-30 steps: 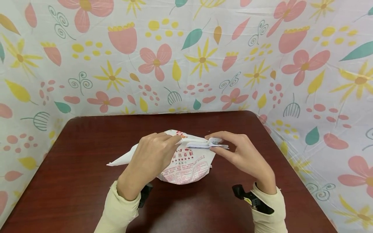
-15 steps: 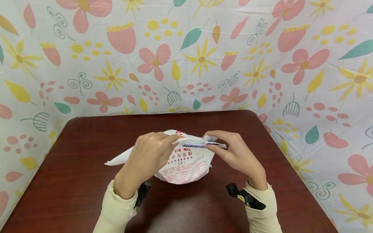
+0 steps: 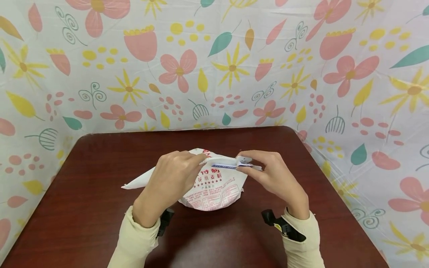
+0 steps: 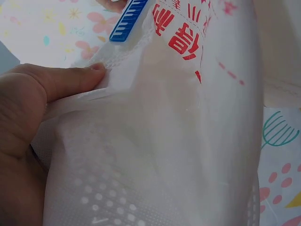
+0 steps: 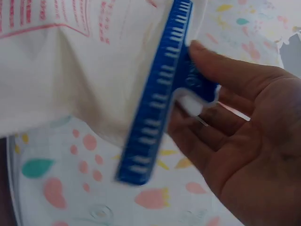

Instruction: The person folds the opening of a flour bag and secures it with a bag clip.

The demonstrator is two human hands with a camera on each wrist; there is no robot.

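Observation:
A white flour bag with red Chinese print lies on the table, its top gathered up between the hands. My left hand pinches the bag's folded top edge, the thumb flat along the plastic in the left wrist view. On the other side, my right hand squeezes the handles of a blue bag clip between thumb and fingers. Its long bar, marked with white piano-key stripes, runs along the bag's edge in the right wrist view. The clip's far end overlaps the bag's seam close to the left thumb.
The dark red-brown table has rounded back corners. A flower-patterned sheet hangs right behind it and along the sides. A pointed corner of the bag sticks out to the left on the tabletop.
Both hands have shifted slightly left, the right one carrying the clip with it. The clip has tilted, so more of its blue striped side shows. Over the last half second little has moved.

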